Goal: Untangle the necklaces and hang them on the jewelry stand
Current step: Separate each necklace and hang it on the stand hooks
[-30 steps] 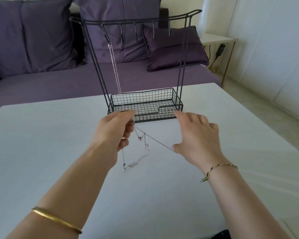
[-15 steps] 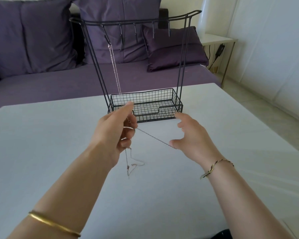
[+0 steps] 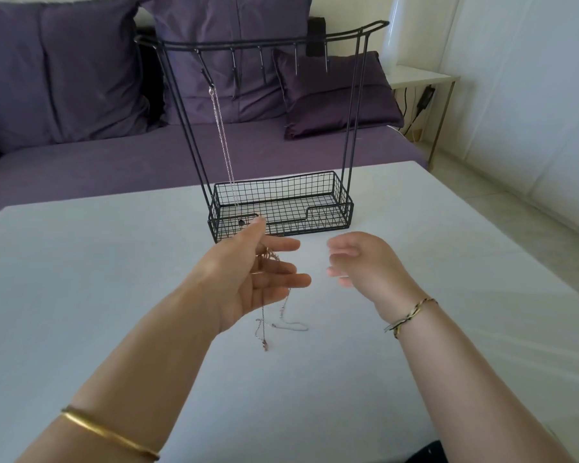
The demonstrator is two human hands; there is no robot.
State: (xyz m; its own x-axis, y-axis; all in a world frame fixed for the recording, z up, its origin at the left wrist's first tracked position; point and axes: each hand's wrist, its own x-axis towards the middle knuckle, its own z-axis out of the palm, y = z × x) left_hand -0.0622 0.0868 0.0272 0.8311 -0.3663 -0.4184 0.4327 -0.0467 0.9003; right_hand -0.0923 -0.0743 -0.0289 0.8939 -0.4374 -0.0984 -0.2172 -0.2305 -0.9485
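So one necklace (image 3: 224,145) was already up on the leftmost hook (image 3: 205,75) of the jewelry stand (image 3: 315,225) by the desk's (image 3: 81,295) far edge, but the tangled bunch (image 3: 264,324) just dangled from the left hand's (image 3: 248,275) straight, released fingers (image 3: 288,280) down onto mid-desk, and the right hand (image 3: 358,262) was loosely curled, empty.

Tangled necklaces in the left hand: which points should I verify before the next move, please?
1. Tangled necklaces hang from the left hand: ok.
2. Chains separated from each other: cannot tell, too thin.
3. Right hand free, holds nothing: ok.
4. Bare hooks on the jewelry stand: ok, several.
5. Hung necklace on the leftmost hook, apart from the tangle: ok.
6. Chain ends rest on the white table: ok.
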